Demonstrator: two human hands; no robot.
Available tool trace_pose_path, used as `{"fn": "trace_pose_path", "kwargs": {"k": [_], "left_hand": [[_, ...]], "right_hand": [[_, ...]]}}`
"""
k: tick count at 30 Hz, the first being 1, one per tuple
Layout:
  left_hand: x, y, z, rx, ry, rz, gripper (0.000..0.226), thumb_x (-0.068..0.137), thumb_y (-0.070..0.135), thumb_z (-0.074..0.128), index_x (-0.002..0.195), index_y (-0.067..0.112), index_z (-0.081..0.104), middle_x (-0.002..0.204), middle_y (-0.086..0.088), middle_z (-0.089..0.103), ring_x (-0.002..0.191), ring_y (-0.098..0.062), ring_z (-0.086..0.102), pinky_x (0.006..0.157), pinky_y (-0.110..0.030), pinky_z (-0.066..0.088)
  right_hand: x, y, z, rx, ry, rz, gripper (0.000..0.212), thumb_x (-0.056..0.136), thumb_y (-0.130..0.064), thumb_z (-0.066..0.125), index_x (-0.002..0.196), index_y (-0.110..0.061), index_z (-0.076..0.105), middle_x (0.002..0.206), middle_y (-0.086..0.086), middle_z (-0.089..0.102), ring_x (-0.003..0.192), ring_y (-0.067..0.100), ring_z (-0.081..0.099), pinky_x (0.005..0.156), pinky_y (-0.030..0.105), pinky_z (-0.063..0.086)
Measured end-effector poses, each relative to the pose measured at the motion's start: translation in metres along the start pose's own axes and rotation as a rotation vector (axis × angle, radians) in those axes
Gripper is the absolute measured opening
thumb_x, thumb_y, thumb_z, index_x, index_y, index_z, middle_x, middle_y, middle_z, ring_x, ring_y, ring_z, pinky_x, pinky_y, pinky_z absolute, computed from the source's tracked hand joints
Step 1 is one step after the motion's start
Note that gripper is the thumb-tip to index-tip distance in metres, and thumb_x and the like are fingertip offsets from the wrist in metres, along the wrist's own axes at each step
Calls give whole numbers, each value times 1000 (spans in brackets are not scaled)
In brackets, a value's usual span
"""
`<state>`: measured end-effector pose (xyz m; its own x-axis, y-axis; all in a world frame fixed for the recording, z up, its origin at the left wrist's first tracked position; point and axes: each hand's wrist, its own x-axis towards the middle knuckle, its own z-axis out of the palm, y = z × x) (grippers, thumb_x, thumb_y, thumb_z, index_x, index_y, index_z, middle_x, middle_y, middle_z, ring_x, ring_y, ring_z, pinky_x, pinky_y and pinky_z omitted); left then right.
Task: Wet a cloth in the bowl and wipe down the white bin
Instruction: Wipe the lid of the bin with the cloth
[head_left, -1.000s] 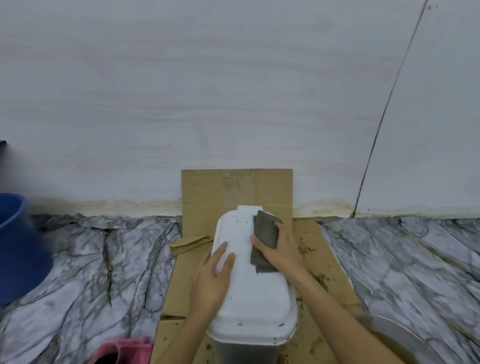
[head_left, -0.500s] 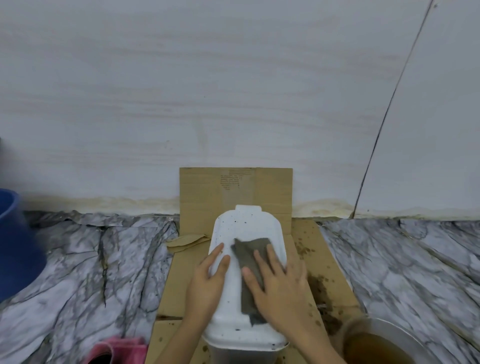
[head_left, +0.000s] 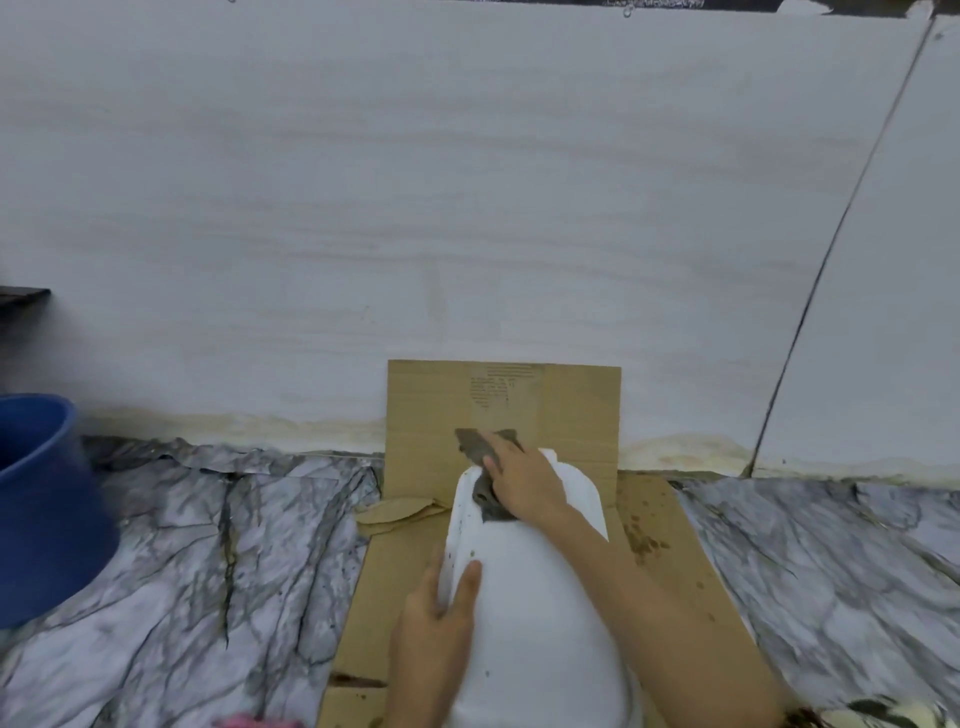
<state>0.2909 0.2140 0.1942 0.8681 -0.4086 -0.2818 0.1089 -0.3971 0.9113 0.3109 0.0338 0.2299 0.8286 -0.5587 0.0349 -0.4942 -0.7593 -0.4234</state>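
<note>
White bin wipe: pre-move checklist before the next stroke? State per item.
1. Cloth under right hand: ok, fingers press it at the bin's far end.
2. Left hand steadying white bin: ok, it rests on the left side.
3. Bin on cardboard: ok.
4. Dirt remaining: not ok, dark specks show along the bin's left edge.
5. Cloth wetness: cannot tell.
6. Bowl within reach: cannot tell, only a blurred sliver shows at the bottom right corner.
</note>
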Motion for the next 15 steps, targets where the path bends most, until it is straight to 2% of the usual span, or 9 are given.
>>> {"fn": "trace_pose_path", "kwargs": {"k": [2,4,6,9,12,15], "left_hand": [[-2,0,1,-9,0,15,65,83,61,56,140,32,45,141,4,51,127,-22,48,88,-27,36],[-6,0,1,-12,-2,22,64,83,60,56,139,32,46,141,3,51,127,-22,48,94,-30,38],[-11,1,1,-51,-17,46,61,82,60,57,138,37,46,138,6,54,122,-20,53,94,-31,42],[-18,4,2,-88,-51,111,51,84,57,57,133,48,47,134,14,55,118,-15,54,97,-34,46],[-18,8,-2,-93,-54,123,41,86,54,57,127,49,54,136,13,54,115,-12,53,93,-29,45],[-15,7,-6,-115,-24,90,40,85,53,59,125,47,56,134,9,57,115,-15,56,97,-34,47]], "right_hand": [[-30,-5,5,20,-22,-149,41,103,-25,30,144,-28,36,152,-2,34,141,21,26,112,32,24],[-67,4,9,43,1,-182,40,103,-26,30,142,-30,39,154,-10,29,145,12,15,114,26,16],[-96,24,8,44,78,-108,39,103,-30,30,141,-33,39,154,-15,26,145,6,11,114,24,13],[-91,53,-9,17,163,108,41,103,-28,30,143,-27,37,156,-7,25,144,14,20,112,30,22],[-47,50,-22,60,91,226,47,103,-34,27,148,-21,26,159,1,18,143,22,22,114,36,22],[-17,32,-12,6,22,185,63,95,-59,29,149,-28,23,158,-1,18,145,25,13,116,45,19]]}}
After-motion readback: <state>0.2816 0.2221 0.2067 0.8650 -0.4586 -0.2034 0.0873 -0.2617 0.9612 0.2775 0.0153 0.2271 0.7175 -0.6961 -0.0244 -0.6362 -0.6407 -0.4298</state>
